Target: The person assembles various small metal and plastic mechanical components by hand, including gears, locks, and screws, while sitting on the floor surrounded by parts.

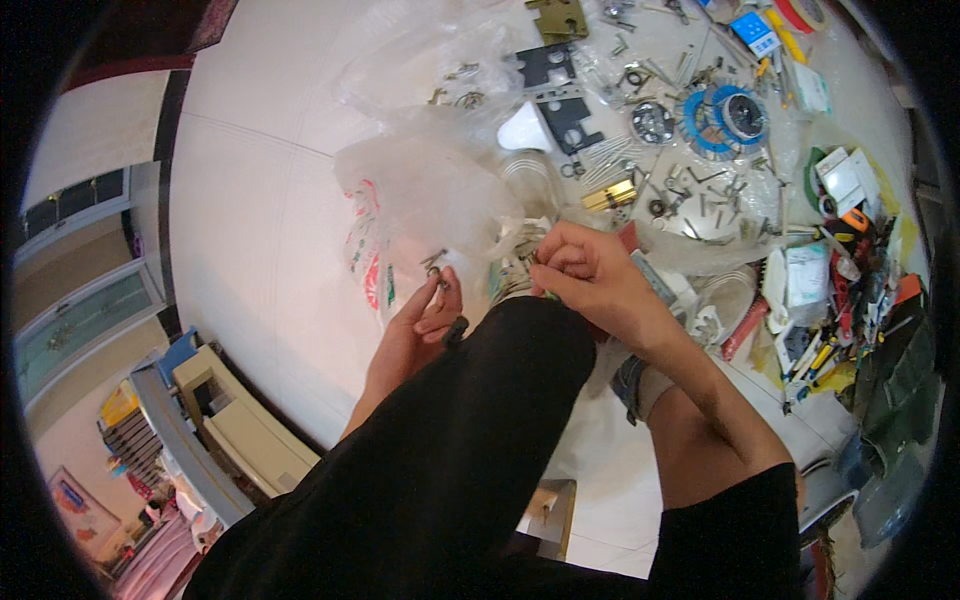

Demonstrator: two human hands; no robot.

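My left hand pinches a small metal piece between thumb and fingertips, beside a clear plastic bag with red and green print. The piece looks thin and forked at one end; its kind is too small to tell. Close by, my right hand has its fingers curled and thumb pressed in, over a bunch of small metal pieces beyond my knee. Whatever lies in its fingertips is hidden. Just beyond this hand lies a brass lock cylinder.
Loose screws and small metal parts cover the floor ahead. Near them are blue-rimmed discs and black metal plates. A heap of hand tools sits at the right. A beige cabinet stands lower left.
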